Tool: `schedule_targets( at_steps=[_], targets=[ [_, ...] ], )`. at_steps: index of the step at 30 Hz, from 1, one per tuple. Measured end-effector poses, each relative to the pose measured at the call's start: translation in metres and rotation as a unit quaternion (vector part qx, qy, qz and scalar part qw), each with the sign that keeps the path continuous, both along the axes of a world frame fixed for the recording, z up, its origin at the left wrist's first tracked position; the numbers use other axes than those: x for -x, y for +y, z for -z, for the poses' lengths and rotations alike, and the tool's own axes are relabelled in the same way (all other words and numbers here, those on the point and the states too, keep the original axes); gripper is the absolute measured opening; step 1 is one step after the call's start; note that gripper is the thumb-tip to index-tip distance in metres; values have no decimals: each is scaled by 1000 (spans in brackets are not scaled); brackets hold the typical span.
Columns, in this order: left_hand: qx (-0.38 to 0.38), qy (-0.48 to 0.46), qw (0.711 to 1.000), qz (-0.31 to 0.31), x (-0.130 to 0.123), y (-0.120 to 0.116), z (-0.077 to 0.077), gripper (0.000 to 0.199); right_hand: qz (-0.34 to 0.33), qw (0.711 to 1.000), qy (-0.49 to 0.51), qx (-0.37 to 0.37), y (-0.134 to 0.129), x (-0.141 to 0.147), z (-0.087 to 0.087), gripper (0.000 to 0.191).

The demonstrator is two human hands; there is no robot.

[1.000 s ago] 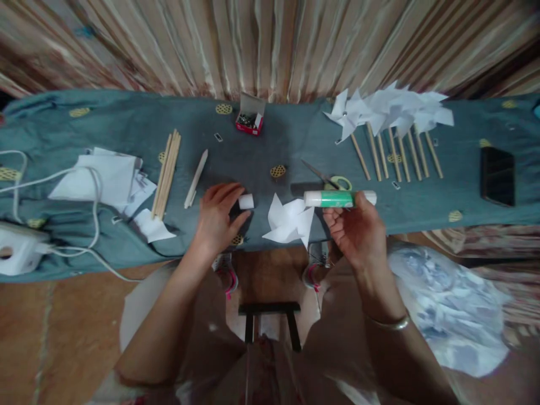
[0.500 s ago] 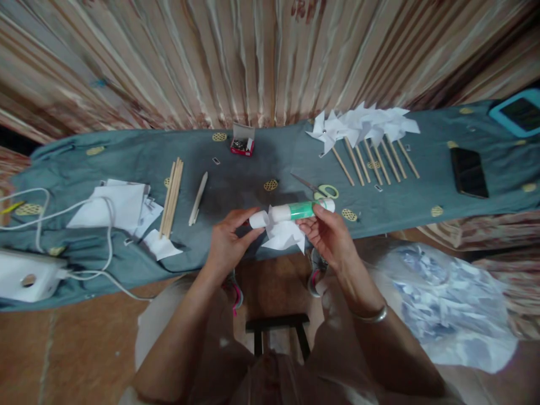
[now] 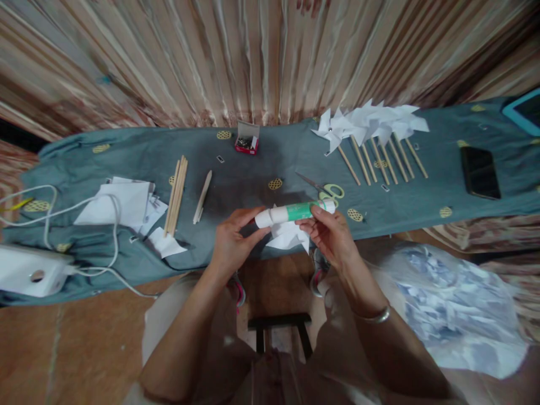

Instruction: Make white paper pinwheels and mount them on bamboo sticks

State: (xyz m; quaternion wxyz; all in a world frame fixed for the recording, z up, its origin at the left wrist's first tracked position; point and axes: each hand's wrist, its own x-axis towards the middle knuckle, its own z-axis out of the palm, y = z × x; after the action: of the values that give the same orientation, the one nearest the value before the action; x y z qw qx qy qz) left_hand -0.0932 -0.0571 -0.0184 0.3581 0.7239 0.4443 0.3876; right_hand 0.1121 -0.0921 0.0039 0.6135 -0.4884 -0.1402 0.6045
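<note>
Between my hands is a white and green glue stick point(image 3: 298, 211), held level above the table's front edge. My right hand point(image 3: 327, 230) grips its body near the right end. My left hand point(image 3: 236, 239) pinches the white cap point(image 3: 264, 219), which sits against the glue stick's left end. Under the glue stick lies a folded white paper pinwheel point(image 3: 289, 236), partly covered. Green-handled scissors point(image 3: 333, 192) rest just behind the glue stick, close to my right hand.
Paper pinwheels on sticks point(image 3: 371, 126) lie at the back right, beyond a dark phone point(image 3: 481, 172). A red box of small metal pieces point(image 3: 247, 138) stands at the back. Wooden sticks point(image 3: 176, 197), a pen point(image 3: 203, 197), paper sheets point(image 3: 113, 205) and a white cable point(image 3: 116, 230) are leftward.
My left hand has brought the cap up against the glue stick's end, closing the gap between them. My right hand keeps its hold, and the view has shifted slightly.
</note>
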Motion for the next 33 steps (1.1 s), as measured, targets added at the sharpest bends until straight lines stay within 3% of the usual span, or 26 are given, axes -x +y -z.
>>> schedule_targets(
  at_steps=[6,22,33],
  targets=[
    [-3,2,1000,1,1,-1,0,34,-11,999,-30,-19,-1,0,0,36],
    [-125,90,988,19,3,-9,-2,33,-35,995,-94,-25,-3,8,-3,43],
    [-174,84,981,15,5,-11,0,29,-33,994,-102,-31,-4,14,-2,45]
  ],
)
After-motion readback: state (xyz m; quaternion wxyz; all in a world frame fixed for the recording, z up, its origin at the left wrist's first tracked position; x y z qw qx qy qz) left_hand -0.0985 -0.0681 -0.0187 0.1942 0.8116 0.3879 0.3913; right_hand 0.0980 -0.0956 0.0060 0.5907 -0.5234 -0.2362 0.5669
